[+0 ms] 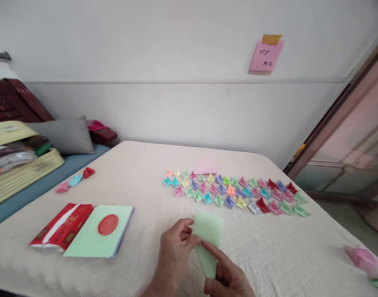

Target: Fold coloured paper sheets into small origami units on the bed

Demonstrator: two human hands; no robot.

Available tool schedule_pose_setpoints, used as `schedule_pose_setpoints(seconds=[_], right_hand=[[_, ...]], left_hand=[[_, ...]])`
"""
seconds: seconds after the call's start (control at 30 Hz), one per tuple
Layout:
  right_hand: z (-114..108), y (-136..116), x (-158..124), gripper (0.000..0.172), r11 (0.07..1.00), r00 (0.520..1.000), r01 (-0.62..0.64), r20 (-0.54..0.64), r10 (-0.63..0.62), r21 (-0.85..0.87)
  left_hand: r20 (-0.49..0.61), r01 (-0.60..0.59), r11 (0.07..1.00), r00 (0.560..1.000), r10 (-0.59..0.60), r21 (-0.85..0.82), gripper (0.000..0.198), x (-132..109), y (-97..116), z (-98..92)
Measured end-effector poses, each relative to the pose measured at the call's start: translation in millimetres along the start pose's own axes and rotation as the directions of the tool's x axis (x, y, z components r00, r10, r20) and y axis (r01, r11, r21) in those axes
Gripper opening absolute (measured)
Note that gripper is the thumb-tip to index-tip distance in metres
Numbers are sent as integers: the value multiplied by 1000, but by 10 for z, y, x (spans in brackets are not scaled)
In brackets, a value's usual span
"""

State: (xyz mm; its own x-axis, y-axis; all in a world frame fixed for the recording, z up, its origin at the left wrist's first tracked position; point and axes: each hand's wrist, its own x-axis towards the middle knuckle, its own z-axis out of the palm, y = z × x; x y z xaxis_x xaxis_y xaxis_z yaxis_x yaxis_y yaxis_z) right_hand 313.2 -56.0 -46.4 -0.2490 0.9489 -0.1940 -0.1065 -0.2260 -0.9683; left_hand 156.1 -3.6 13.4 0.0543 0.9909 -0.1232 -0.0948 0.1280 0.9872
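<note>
A folded sheet of pale green paper (209, 227) is held up just above the cloth. My left hand (178, 243) pinches its left edge between thumb and fingers. At the lower right, my right hand (227, 274) grips the narrow end, its index finger lying across the front face. The paper is wide at the top and tapers toward the bottom. Beyond my hands stand rows of small folded paper boats (221, 189) in many colours. To the left lies a stack of green paper (90, 231) with a round red lid (107, 225) on it.
A red tissue pack (63, 227) sits beside the stack. Three folded pieces (75, 180) lie at the far left, and a blurred pink piece (364, 260) at the right edge. Behind the cloth-covered table (139, 165) rises a white wall with a pink note (266, 56).
</note>
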Motion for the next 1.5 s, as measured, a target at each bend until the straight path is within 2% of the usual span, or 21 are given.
schedule_pose_setpoints(seconds=[0.1,0.17,0.23,0.3,0.37,0.43,0.5,0.6,0.73,0.8,0.83,0.9,0.97,1.0,1.07,1.13,1.2,1.27,1.37,1.43,1.5], right_hand=[[-11,-2,10,67,1000,1000,10,-10,-10,9],[-22,0,13,68,1000,1000,13,-26,-13,22],[-29,1,12,69,1000,999,7,-38,-6,25],[-27,-5,10,69,1000,999,4,-43,-3,28],[-17,-23,7,70,1000,999,1,-42,1,30],[-6,-58,6,71,1000,999,-7,-40,8,27],[-5,-106,4,74,999,999,-11,-37,12,32],[-23,-186,0,82,999,999,-8,-52,10,34],[-49,-257,-6,87,999,986,-31,-164,28,-18],[-46,-273,-12,81,998,961,22,-275,-37,-58],[-41,-278,-16,77,992,933,75,-345,-104,-97],[-28,-287,-30,70,960,843,184,-469,-264,-209],[-17,-291,-48,70,928,779,237,-514,-359,-288],[-16,-290,-58,72,925,777,244,-512,-366,-291],[-26,-283,-78,70,940,808,244,-487,-333,-239],[-51,-270,-93,54,942,832,272,-445,-332,-196],[-82,-257,-102,31,916,831,326,-391,-395,-232],[-104,-248,-106,19,862,809,381,-330,-486,-335],[-106,-241,-110,25,774,775,418,-259,-577,-475],[-92,-238,-113,28,740,765,419,-234,-600,-526],[-76,-234,-114,28,716,758,416,-221,-614,-560]], left_hand=[[-20,4,1000,1000,-4,24,32,12,-10,-6],[10,22,1000,1000,-22,0,36,10,27,-22],[119,55,997,992,-49,-49,38,-1,74,-51],[267,107,992,960,-87,-61,31,-20,95,-79],[316,157,987,937,-146,-11,18,-39,77,-87],[244,172,984,954,-176,37,13,-52,33,-73],[159,159,987,974,-162,31,17,-56,-11,-46],[113,135,990,985,-131,-35,20,-44,-35,-26],[34,100,989,995,-97,-107,14,-2,15,-63],[8,68,997,998,-68,-46,11,16,44,-73],[-2,50,999,999,-50,14,9,21,52,-68],[-7,9,988,1000,-8,155,8,18,50,-39],[18,-57,957,998,54,286,9,1,26,0],[42,-109,933,994,100,344,10,-11,10,16],[111,-244,874,970,218,420,12,-34,-23,36],[171,-364,831,932,321,421,17,-59,-48,38],[197,-407,838,913,358,362,26,-87,-55,36],[204,-373,888,923,326,268,34,-120,-40,42],[201,-232,972,955,218,45,39,-165,16,66],[199,-115,991,972,128,-74,35,-177,54,80],[180,-49,993,981,68,-107,24,-169,70,82]])
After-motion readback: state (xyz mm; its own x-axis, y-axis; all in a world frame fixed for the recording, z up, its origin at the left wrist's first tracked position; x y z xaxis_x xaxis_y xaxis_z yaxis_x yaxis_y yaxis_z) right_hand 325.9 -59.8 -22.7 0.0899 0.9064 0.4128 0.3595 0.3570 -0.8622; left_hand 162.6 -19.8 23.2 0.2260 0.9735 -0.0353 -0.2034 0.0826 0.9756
